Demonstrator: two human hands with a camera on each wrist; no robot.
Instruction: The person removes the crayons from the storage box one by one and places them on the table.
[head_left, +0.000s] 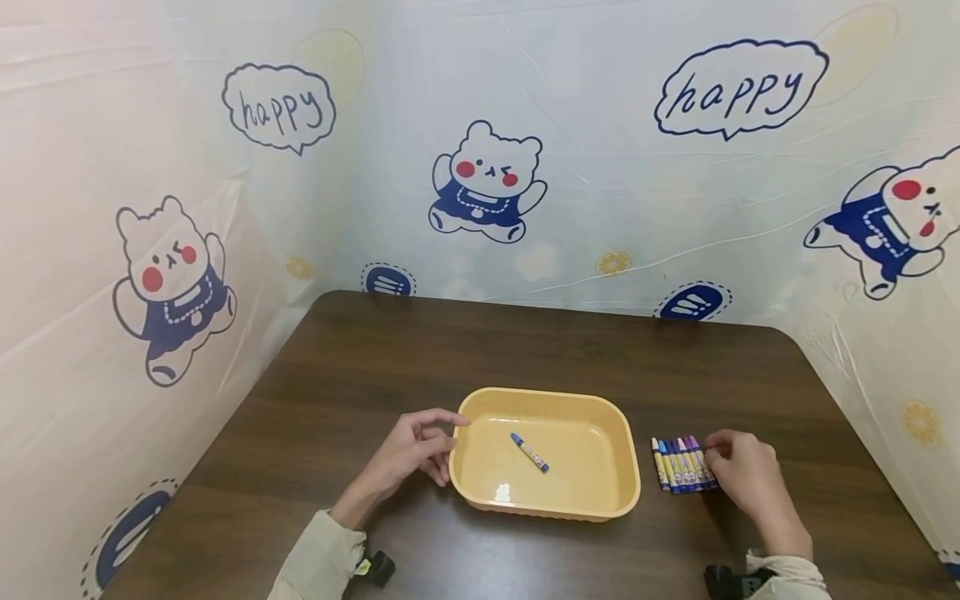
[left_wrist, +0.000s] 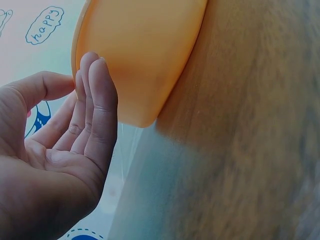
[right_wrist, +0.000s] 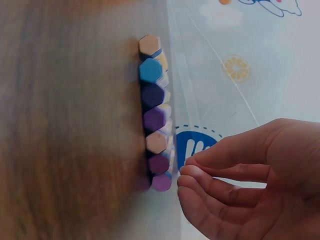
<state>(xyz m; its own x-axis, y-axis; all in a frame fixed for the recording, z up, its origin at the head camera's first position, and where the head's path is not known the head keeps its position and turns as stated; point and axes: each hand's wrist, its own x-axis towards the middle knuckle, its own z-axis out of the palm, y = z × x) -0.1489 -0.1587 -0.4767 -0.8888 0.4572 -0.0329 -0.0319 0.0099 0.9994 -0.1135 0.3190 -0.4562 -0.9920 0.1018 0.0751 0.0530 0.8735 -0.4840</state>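
A yellow plastic basin (head_left: 581, 462) sits on the table, with a single blue-tipped crayon (head_left: 529, 452) lying slantwise inside. At the basin's left end my left hand (head_left: 412, 446) holds the rim; in the left wrist view its fingers (left_wrist: 102, 95) lie against the outer wall. Right of the basin is a neat side-by-side row of several crayons (head_left: 684, 464) with light, blue and purple tips. My right hand (head_left: 750, 475) is at the right end of this row, fingers bent and fingertips close together. The right wrist view shows no crayon between these fingertips.
A dark brown wooden table (head_left: 360, 358) carries everything. Pale cloth (head_left: 600, 200) printed with bears and "happy" bubbles hangs along its back and sides. A black wrist device (head_left: 378, 569) sits by the left sleeve, and another (head_left: 731, 581) by the right.
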